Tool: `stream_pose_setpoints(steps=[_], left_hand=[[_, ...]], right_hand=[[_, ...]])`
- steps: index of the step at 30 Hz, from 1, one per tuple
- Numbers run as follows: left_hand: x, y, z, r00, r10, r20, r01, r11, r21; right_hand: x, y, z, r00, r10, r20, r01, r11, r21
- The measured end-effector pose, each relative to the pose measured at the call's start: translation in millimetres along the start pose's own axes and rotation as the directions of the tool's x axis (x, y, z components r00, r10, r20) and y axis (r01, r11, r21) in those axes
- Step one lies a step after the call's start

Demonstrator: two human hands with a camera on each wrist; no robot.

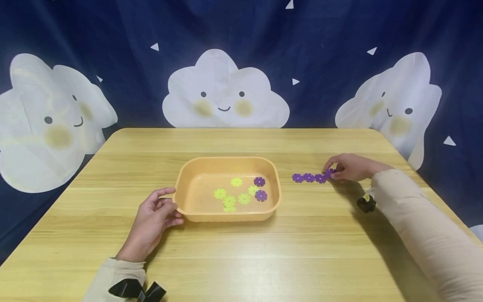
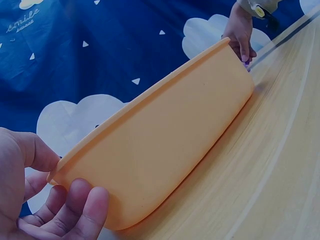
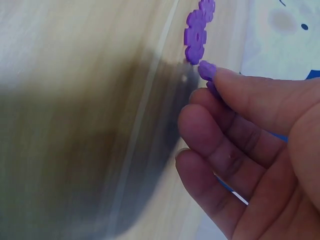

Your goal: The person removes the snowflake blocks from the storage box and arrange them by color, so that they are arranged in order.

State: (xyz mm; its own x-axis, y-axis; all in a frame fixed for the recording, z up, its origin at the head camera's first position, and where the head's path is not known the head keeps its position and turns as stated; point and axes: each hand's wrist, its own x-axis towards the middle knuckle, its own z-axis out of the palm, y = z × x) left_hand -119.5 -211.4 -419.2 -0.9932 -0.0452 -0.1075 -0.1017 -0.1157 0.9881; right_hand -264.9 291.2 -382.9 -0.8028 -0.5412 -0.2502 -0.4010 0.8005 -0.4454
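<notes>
The person's left hand (image 1: 152,216) is gripping that orange tub (image 1: 230,217) by its edge, while the right hand (image 1: 352,166) is pinching a purple disc (image 1: 330,172) right by the purple row (image 1: 309,178).

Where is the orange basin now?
In the head view, the orange basin sits centrally on the table between the left hand, holding its left edge, and the purple disc row.

It resembles a playroom: navy curtain (image 1: 320,50) (smiling clouds (image 1: 224,84)) behind a table (image 1: 241,256).
</notes>
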Motion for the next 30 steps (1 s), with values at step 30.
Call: stream_pose_setpoints(steps=[30], left_hand=[[-1.6,-0.9,0.4,1.0,0.022,0.005,-0.022,1.0,-0.014]], right_hand=[[-3,12,9,0.991,0.131,0.029,-0.133,0.988,0.077]])
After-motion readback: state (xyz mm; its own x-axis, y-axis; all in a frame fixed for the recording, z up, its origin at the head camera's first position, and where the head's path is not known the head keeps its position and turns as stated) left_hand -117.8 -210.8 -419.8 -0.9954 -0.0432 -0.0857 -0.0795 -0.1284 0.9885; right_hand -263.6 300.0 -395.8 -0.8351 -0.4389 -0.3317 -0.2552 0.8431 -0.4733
